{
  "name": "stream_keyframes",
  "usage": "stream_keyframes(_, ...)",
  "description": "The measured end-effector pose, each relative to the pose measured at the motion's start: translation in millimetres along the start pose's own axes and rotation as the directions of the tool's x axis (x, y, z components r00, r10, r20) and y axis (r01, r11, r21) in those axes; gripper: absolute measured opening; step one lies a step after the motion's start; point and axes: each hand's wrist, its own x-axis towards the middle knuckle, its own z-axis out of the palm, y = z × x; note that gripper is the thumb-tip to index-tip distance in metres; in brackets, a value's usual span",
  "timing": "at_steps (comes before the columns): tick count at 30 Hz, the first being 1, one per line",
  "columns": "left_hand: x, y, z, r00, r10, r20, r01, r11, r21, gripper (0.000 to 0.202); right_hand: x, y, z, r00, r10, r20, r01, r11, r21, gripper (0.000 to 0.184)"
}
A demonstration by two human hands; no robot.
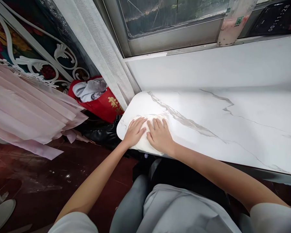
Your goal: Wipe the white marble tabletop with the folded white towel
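A soft white piece with a fuzzy edge [145, 143] lies at the left end of the white marbled tabletop [244, 129]; its exact kind cannot be told. My left hand [135, 132] rests flat on its left part, fingers stretched out and pointing away from me. Just to the right, my right hand [160, 136] presses flat on the same piece with its fingers spread. The two thumbs come near each other over it. Part of the piece is hidden beneath my palms, and its near side reaches the table's front edge.
Left of the table stands a red bag [97, 105] with grey cloth inside, above a black plastic bag [99, 131]. A pale curtain [99, 42] hangs by the table's corner. A phone with a timer [276, 19] and a clear container [235, 26] are at the window.
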Motion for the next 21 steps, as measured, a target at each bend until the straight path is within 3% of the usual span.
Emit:
stream_keyframes(3,10.7,3.4,3.1,1.0,-0.015,0.003,0.015,1.0,0.001,0.048,9.0,13.5,-0.6,1.0,-0.006,0.018,0.006,1.0,-0.002,0.057)
stream_keyframes(6,36.2,5.2,8.6,0.999,-0.045,-0.004,0.046,0.999,0.022,0.048,27.8,37.3,2.1,0.999,-0.013,0.044,0.012,1.0,0.009,0.057)
stream_keyframes(11,112.8,6.9,18.4,1.0,-0.02,-0.004,0.02,1.0,0.012,0.048,79.3,92.5,5.2,0.986,0.081,0.146,-0.083,0.997,0.004,0.059)
stream_keyframes(16,182.5,11.9,28.8,0.999,0.007,-0.032,-0.008,0.999,-0.044,0.047,127.6,141.8,4.1,0.906,0.255,0.336,-0.275,0.961,0.012,0.064)
stream_keyframes(21,222.3,19.4,40.8,0.999,-0.004,-0.045,0.0,0.997,-0.08,0.048,140.3,177.8,11.1,0.942,0.299,0.152,-0.315,0.945,0.093,0.06)
